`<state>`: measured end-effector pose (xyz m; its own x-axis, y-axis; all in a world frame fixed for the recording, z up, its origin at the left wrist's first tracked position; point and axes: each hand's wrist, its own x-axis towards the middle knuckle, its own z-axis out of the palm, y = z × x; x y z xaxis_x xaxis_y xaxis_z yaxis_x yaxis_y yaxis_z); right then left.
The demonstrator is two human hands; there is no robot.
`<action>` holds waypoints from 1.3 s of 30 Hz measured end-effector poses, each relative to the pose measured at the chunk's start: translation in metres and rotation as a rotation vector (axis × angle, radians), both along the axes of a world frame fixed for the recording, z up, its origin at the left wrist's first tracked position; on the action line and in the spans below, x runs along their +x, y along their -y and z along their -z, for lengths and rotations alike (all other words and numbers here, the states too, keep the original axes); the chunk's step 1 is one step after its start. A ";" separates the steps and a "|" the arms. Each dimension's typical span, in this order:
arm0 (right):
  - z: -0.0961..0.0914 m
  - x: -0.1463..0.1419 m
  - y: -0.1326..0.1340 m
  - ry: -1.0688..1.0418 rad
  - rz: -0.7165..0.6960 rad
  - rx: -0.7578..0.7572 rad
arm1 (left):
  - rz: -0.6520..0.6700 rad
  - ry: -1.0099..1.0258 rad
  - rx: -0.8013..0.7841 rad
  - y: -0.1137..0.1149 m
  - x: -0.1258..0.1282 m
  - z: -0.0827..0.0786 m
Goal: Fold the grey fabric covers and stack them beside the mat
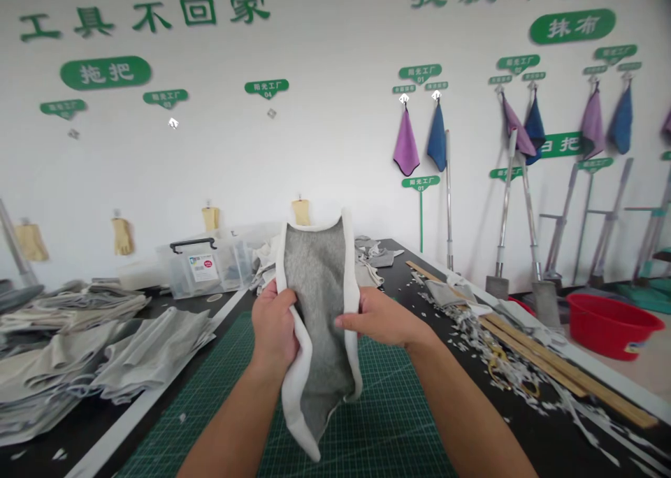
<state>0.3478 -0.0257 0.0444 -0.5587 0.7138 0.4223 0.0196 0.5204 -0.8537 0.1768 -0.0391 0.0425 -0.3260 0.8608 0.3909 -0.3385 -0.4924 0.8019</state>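
Note:
A grey fabric piece with a white bound edge [317,303] hangs upright between my hands, above the green cutting mat [398,411]. My left hand [273,322] grips its left edge, bunching the white border. My right hand [380,317] pinches the right edge between thumb and fingers. The lower end of the piece hangs free, and its white border curls inward.
Stacks of grey fabric [78,352] lie on the left of the black table. A lidded clear plastic box [202,268] stands behind them. On the right are fabric scraps [461,331], wooden rulers [566,370] and yellow-handled scissors [498,373]. A red basin [613,324] sits on the floor.

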 end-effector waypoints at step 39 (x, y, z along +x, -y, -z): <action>0.000 -0.023 -0.001 -0.572 0.321 0.029 | 0.085 -0.628 -0.086 0.012 -0.002 0.007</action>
